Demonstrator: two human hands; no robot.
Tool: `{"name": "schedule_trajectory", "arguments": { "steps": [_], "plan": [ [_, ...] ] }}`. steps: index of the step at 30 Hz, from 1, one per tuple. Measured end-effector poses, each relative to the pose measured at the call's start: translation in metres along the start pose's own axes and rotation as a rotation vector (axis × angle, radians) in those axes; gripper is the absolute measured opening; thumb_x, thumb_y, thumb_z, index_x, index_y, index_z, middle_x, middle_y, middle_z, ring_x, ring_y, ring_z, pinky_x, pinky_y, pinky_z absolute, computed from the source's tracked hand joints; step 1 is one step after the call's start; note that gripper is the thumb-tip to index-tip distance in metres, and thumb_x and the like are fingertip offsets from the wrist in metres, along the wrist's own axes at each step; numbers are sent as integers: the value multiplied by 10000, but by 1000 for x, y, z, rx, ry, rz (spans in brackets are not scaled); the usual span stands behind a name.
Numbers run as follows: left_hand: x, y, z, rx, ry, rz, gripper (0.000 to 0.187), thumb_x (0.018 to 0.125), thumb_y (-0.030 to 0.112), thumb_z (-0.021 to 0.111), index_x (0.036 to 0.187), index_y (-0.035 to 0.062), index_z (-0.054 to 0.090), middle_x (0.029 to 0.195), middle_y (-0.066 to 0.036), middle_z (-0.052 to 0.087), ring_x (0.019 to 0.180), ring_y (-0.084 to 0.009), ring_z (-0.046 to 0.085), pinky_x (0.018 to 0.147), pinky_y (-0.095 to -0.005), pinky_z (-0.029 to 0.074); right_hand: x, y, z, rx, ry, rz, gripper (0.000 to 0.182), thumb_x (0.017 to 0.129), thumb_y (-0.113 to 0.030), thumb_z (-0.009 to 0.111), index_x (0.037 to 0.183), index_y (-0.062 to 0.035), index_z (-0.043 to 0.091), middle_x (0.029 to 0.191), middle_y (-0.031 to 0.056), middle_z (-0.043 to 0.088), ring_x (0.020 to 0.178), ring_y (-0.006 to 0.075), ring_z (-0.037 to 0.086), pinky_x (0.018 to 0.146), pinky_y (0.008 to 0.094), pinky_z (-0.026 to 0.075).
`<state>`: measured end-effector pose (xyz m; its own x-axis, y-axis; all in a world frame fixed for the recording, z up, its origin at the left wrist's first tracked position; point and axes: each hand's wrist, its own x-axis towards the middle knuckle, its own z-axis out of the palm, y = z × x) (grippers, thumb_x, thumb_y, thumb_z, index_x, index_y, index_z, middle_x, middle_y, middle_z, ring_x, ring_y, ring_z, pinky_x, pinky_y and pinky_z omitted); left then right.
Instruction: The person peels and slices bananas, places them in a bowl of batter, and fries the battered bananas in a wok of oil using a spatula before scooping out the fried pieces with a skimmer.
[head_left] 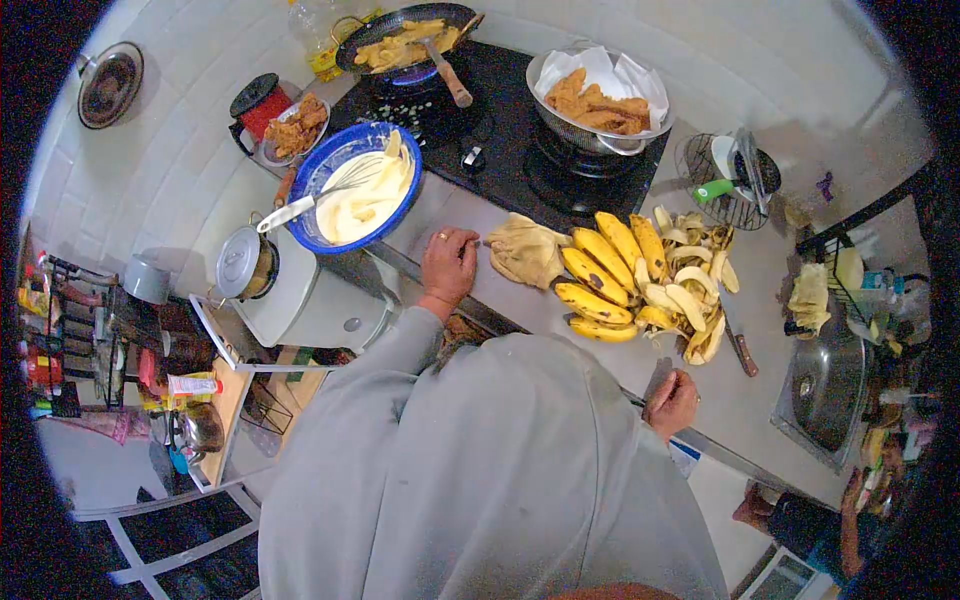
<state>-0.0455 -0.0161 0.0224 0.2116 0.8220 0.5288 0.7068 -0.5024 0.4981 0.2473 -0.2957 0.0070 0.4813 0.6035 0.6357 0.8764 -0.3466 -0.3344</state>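
Observation:
My left hand rests at the counter's front edge with its fingers curled in and nothing visible in them. Just right of it lies a crumpled tan cloth. My right hand is closed at the counter edge, below the banana peels; a small greyish patch shows by its fingers, but I cannot make out what it is. Several yellow bananas lie between cloth and peels. Left of my left hand, a blue bowl holds pale batter and a whisk.
On the black stove, a frying pan holds frying pieces and a spatula. A paper-lined strainer holds fried food. A knife lies near the sink. Another person's arm shows at lower right.

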Motion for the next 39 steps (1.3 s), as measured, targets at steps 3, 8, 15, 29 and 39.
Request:
{"name": "schedule_trajectory", "arguments": {
  "steps": [3,8,15,29,39],
  "plan": [
    [-1,-1,2,-26,24,11,88,766,105,553,822,85,618,835,-94,580,823,-306,543,734,-403,443,-2,2,2,13,9,22,153,877,-180,534,931,-44,580,792,130,584,681,297,550,619,385,434],
    [0,4,-3,-3,-3,-21,105,769,116,555,847,92,620,834,-94,574,839,-306,537,740,-406,440,1,-1,-1,27,12,4,152,880,-184,533,919,-45,581,773,126,576,664,288,542,599,374,428],
    [-3,-3,3,-5,2,-29,108,767,112,553,858,102,611,848,-88,570,840,-300,537,737,-408,438,-2,2,2,15,-26,58,168,855,-193,543,891,-37,595,765,144,583,697,329,558,623,404,435],
    [-3,-4,3,7,5,-9,92,767,115,564,846,99,610,844,-80,590,823,-299,543,714,-402,444,0,0,0,-3,-2,31,141,865,-175,553,906,-43,584,765,136,578,680,306,541,618,386,427],
    [-2,-2,2,-7,9,-5,96,767,100,552,843,93,610,837,-73,588,824,-293,543,719,-399,438,1,-2,-1,18,26,2,136,863,-168,557,901,-40,581,768,136,579,681,307,538,625,390,425]
  ]
}}
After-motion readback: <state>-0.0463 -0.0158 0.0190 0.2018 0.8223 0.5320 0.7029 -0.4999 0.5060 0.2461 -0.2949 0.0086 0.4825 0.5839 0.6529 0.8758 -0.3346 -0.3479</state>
